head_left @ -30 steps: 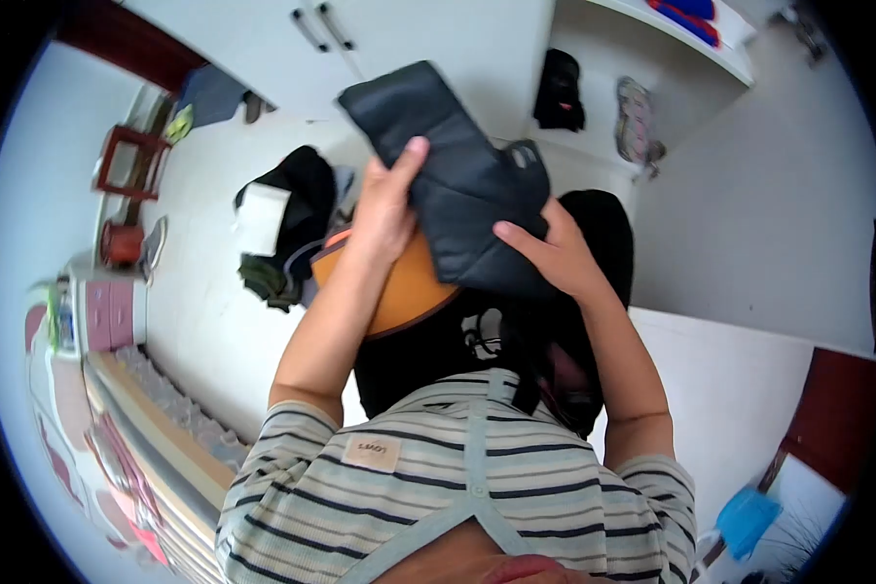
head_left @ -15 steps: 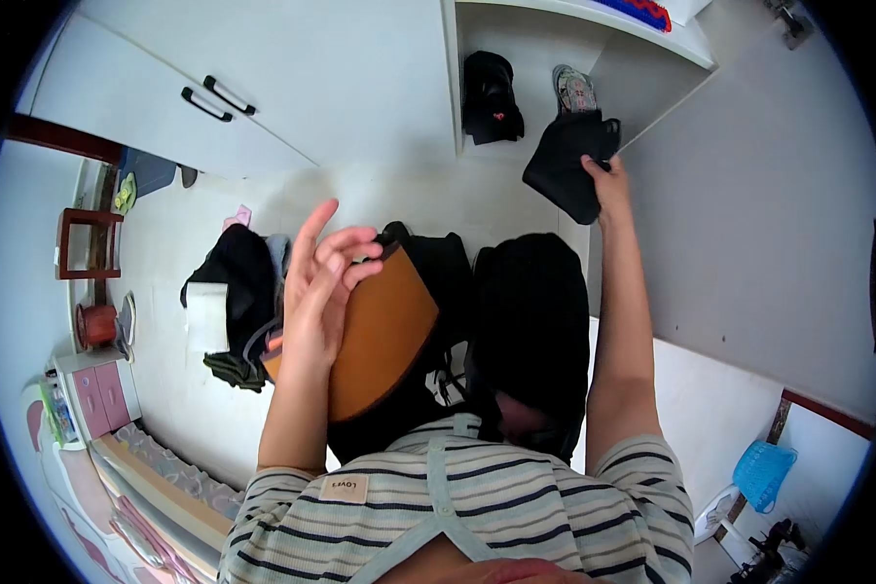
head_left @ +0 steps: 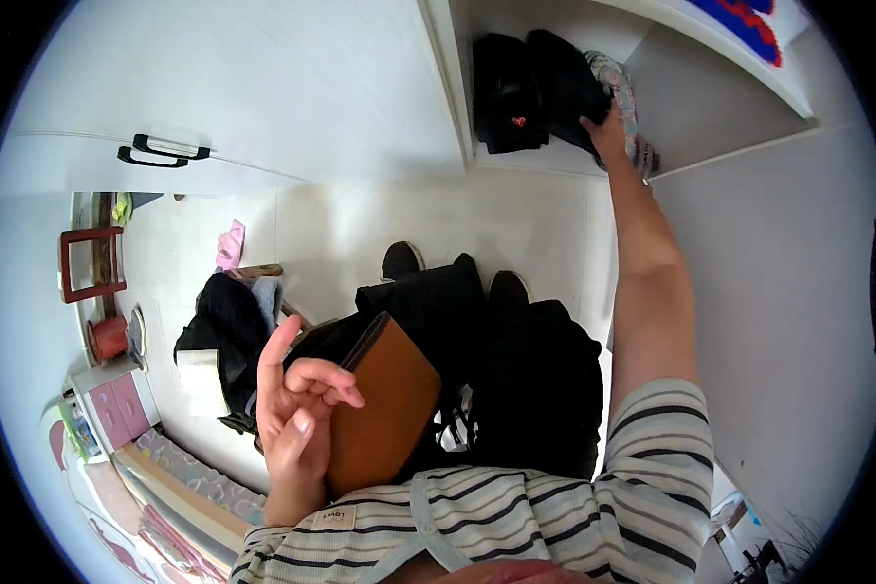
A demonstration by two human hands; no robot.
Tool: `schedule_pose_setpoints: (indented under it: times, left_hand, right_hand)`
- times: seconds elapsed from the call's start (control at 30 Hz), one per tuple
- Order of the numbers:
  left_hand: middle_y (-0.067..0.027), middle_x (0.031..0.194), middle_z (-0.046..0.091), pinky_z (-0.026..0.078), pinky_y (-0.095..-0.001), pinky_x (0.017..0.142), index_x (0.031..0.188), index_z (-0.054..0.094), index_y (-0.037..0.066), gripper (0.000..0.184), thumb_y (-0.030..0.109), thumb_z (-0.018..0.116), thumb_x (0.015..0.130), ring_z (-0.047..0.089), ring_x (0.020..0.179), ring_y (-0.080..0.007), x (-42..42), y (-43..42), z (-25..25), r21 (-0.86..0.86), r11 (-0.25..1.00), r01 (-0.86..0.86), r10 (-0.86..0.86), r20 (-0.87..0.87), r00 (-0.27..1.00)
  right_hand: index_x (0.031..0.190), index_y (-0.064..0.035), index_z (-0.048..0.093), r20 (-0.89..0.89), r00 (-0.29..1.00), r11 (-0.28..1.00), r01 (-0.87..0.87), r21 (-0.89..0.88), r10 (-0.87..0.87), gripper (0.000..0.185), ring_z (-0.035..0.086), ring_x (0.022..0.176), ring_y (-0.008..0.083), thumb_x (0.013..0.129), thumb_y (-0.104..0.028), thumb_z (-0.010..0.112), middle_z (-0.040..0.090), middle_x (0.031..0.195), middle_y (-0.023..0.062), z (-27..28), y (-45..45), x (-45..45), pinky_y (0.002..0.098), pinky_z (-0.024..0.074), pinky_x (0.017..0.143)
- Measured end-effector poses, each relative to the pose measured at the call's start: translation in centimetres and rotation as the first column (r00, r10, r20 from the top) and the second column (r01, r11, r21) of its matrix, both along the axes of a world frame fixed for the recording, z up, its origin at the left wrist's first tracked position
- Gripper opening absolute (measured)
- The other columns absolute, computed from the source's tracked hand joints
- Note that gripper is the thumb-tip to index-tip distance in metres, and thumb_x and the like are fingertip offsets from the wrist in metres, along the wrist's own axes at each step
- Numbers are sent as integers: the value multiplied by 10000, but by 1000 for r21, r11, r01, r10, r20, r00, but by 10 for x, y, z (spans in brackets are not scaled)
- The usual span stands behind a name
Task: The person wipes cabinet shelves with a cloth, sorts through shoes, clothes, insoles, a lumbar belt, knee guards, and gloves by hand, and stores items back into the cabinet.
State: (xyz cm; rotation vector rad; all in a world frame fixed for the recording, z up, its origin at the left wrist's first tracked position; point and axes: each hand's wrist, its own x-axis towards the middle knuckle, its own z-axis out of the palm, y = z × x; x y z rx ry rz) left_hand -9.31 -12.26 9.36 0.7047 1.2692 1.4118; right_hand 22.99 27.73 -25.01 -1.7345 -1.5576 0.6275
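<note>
My right hand [head_left: 609, 138] reaches into the open cabinet compartment [head_left: 652, 88], its fingers closed on the near edge of a soft black bag [head_left: 566, 86]. That bag stands between another black bag [head_left: 506, 92] with a small pink-red mark and a floral-patterned item [head_left: 613, 73], which is partly hidden. Over my lap, my left hand [head_left: 300, 419] is held up with its fingers apart and half curled, holding nothing. Close beside it is a brown, leather-like bag [head_left: 389, 409] with a dark edge; my forearm and hand overlap its left side.
White cabinet doors [head_left: 263, 88] with black handles stand to the left of the compartment. Dark clothes [head_left: 226, 326] and a pink cloth [head_left: 230, 245] lie on the left. A grey panel [head_left: 759, 292] borders my right arm. A blue-red item [head_left: 740, 27] rests on the upper shelf.
My right hand has carried the black bag from in front of the compartment up into it. My left hand has dropped lower, nearer my body. The view has moved closer to the cabinet.
</note>
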Motion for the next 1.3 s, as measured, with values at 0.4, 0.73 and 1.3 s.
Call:
schedule_pose_setpoints:
  times: [0.4,0.73,1.3]
  left_hand:
    - [-182,884,587,491,-319,728,1373,124,-41,875,289,661,766,593,754,-235,0,3,3,-112,994,16,-20,-34,999]
    - [-178,863,590,484,-328,713,1371,131,-38,879,303,664,760,586,732,-236,2,3,4,-103,994,35,-39,-28,999]
    - [-197,1091,537,469,-341,784,1372,208,21,599,277,458,892,554,897,-222,-19,-17,-2,449,893,26,13,-84,996]
  right_hand:
    - [1208,-191,544,694,719,996,80,-50,-23,431,403,1184,333,810,-344,600,346,1351,177,-21,-44,-13,408,394,946]
    - [1270,-184,492,726,682,995,-90,-42,93,492,331,1232,373,853,-444,474,278,1416,166,-21,-56,-29,446,269,1029]
    - [1189,-67,531,-510,508,546,-833,-87,694,341,546,1050,154,879,-208,549,589,1129,77,254,-220,-103,295,396,929]
